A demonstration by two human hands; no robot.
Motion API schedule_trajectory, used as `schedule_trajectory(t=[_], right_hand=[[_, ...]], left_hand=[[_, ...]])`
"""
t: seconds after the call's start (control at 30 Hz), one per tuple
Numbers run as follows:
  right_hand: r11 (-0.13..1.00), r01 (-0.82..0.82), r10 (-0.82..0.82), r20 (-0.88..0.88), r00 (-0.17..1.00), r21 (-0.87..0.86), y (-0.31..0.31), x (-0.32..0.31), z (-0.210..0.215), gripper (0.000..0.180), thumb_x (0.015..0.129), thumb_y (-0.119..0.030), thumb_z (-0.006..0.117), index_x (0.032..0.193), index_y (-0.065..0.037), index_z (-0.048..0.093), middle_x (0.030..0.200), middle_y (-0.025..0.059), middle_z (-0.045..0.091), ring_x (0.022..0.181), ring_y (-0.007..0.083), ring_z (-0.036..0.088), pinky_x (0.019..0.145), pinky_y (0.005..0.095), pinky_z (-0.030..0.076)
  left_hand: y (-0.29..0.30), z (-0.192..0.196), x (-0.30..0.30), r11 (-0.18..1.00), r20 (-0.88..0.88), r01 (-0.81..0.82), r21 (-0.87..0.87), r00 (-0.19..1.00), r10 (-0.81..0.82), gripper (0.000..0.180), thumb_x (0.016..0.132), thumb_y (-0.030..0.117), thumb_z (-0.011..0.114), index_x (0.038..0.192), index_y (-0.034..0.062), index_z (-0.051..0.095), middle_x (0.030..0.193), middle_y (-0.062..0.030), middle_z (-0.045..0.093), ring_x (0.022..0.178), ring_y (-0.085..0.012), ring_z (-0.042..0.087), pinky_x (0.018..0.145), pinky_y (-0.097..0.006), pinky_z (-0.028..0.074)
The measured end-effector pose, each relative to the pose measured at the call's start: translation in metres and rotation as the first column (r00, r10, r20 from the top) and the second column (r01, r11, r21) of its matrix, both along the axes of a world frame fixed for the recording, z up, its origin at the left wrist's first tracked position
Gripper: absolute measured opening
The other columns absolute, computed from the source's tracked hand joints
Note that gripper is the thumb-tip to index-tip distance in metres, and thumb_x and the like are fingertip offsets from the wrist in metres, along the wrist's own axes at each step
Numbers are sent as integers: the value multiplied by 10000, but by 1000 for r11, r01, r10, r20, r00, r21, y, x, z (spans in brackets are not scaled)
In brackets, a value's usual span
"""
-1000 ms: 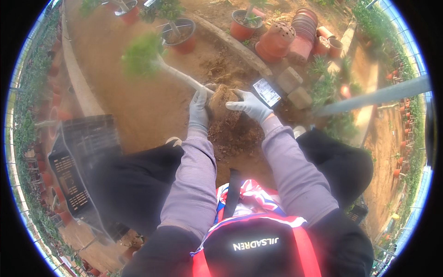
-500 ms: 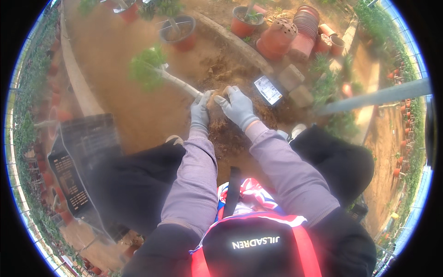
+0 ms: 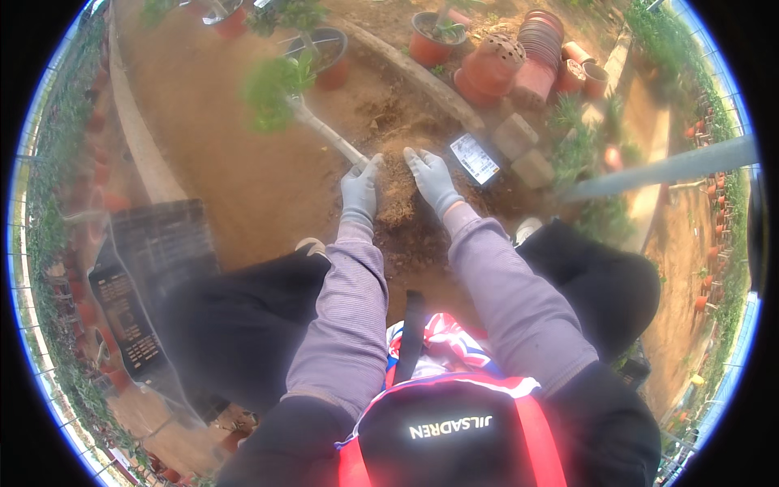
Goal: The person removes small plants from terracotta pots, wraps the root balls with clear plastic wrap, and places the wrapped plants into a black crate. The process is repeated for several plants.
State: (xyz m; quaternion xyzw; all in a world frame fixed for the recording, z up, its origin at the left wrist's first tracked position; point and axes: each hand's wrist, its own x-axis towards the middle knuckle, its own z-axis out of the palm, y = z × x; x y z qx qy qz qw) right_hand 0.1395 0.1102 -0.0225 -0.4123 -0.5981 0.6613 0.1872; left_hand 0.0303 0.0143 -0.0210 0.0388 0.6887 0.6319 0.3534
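Both my hands wear grey gloves and press a clump of brown soil [image 3: 396, 193], the root ball of a small plant, from either side above a loose soil heap. My left hand [image 3: 359, 188] grips the clump's left side at the base of the pale stem [image 3: 329, 136]. The stem leans up and left to blurred green foliage [image 3: 274, 85]. My right hand [image 3: 431, 178] lies with fingers stretched along the clump's right side.
Terracotta pots [image 3: 491, 66] and a stack of pots [image 3: 542, 34] stand at the back right, and potted plants [image 3: 326, 50] at the back. A white flat packet [image 3: 475, 158] and grey blocks [image 3: 516, 135] lie right of my hands. A black crate [image 3: 154, 243] sits left, a grey pipe [image 3: 665, 166] right.
My right hand has shifted closer onto the soil clump and flattened against it. The plant's foliage has swayed slightly. My left hand has stayed at the stem's base.
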Motion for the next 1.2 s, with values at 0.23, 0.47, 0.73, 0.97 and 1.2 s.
schedule_trajectory(t=[0.23, 0.47, 0.73, 0.97, 1.2], right_hand=[[806, -411, 400, 120, 909, 426, -16, 11, 6, 862, 731, -315, 835, 1422, 15, 439, 1380, 195, 533, 1311, 316, 480, 1121, 384, 354], [875, -477, 414, -381, 827, -84, 7, 10, 24, 918, 637, -126, 895, 1434, -29, 451, 1343, 93, 564, 1209, 172, 536, 1082, 320, 394], [606, -342, 171, 302, 938, 718, -23, -4, 26, 483, 806, -359, 776, 1180, -93, 626, 1190, 126, 605, 1042, 298, 614, 909, 382, 501], [948, -77, 52, 90, 995, 308, -11, -25, 16, 257, 927, -278, 710, 946, -23, 677, 848, 5, 667, 808, 72, 574, 718, 233, 478], [949, -8, -21, -88, 996, -314, 30, 16, -15, 330, 894, -261, 753, 1118, -26, 691, 1036, 41, 710, 975, 116, 619, 908, 246, 467]], left_hand=[[-3, -11, -18, 983, 48, -165, 76, 986, 162, 257, 918, 255, 726, 993, 12, 688, 845, 19, 620, 738, -93, 554, 673, -253, 471], [-13, -30, -14, 780, 315, -100, 617, 940, -129, 295, 958, 225, 663, 1160, 12, 643, 1103, -69, 672, 989, -180, 647, 889, -340, 543], [-16, -33, -25, 841, 259, -186, 507, 964, 57, 115, 910, 99, 691, 1009, 42, 697, 984, -43, 701, 895, -141, 653, 814, -296, 539], [-21, -11, -13, 846, 204, -61, 530, 977, -57, 139, 901, 100, 697, 1026, 40, 685, 978, -42, 698, 854, -131, 650, 784, -266, 534], [-11, -64, -43, 781, 162, -16, 624, 981, -109, 126, 902, 80, 688, 1016, 29, 679, 963, -57, 696, 835, -139, 654, 789, -272, 538]])
